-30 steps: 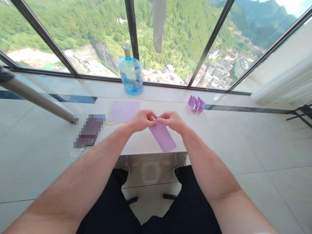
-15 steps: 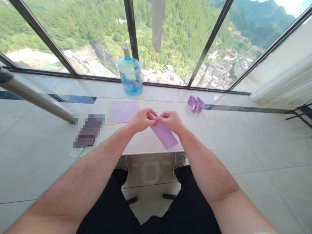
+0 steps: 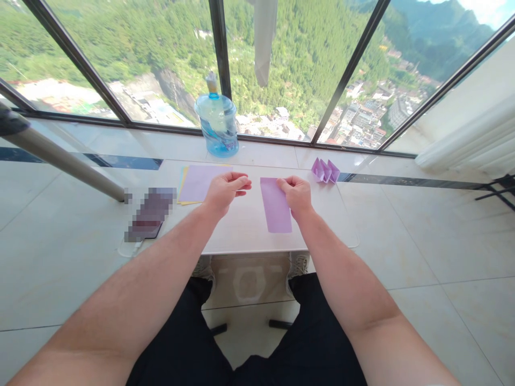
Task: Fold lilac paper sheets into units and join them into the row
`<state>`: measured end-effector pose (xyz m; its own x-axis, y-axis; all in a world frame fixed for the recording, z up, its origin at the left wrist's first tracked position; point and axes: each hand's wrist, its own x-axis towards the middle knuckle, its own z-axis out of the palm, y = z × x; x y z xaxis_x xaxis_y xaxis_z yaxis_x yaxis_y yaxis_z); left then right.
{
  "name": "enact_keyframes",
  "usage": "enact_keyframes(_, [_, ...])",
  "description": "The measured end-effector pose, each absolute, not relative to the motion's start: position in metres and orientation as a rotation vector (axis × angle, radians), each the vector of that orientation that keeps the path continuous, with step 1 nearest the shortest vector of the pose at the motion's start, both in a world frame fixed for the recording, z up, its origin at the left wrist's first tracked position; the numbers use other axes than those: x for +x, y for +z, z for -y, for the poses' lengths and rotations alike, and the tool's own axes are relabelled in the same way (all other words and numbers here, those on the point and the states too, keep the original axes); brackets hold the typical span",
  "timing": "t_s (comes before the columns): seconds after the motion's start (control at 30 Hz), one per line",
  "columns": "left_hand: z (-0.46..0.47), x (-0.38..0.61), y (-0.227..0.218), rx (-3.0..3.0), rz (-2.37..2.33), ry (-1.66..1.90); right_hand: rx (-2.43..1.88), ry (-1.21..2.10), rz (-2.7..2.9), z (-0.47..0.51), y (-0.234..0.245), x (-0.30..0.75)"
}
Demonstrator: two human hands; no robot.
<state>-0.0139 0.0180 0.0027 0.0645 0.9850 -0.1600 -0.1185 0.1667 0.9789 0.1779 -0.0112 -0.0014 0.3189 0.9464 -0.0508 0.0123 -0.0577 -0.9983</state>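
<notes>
A folded purple paper strip lies flat on the small white table. My right hand rests against its right edge near the far end, fingers curled and touching the paper. My left hand hovers to the left of the strip, apart from it, with fingers loosely bent and nothing in them. A stack of purple and yellow paper sheets lies just left of that hand.
A folded purple paper piece sits at the table's far right corner. A blurred dark flat object lies at the left end. A blue water jug stands on the sill by the window. A grey pole slants in from the left.
Both hands held the strip up at its far end before. The strip now lies straight on the table, my left hand has let go and moved left, and my right hand stays on its edge.
</notes>
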Motion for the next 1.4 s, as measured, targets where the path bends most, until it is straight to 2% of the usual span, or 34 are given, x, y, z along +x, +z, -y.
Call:
enact_keyframes(0.13, [-0.01, -0.002, 0.0, 1.024, -1.058, 0.995, -1.389, 0.975, 1.061, 0.013, -0.006, 0.168])
enact_keyframes(0.43, [-0.005, 0.008, -0.003, 1.015, -1.092, 1.057, -1.405, 0.94, 1.102, 0.015, -0.011, 0.16])
enact_keyframes(0.63, [-0.005, 0.012, -0.008, 1.072, -1.248, 1.26, -1.444, 0.909, 1.105, 0.015, -0.012, 0.154])
enact_keyframes(0.77, [-0.001, 0.014, -0.012, 1.053, -1.181, 1.174, -1.451, 0.864, 1.073, 0.016, -0.013, 0.151])
enact_keyframes(1.07, [0.002, 0.015, -0.01, 0.946, -1.079, 1.099, -1.408, 0.917, 0.949, 0.015, -0.016, 0.152])
enact_keyframes(1.4, [0.0, 0.005, -0.01, 1.137, -1.261, 1.122, -1.378, 1.03, 0.912, 0.017, -0.01, 0.153])
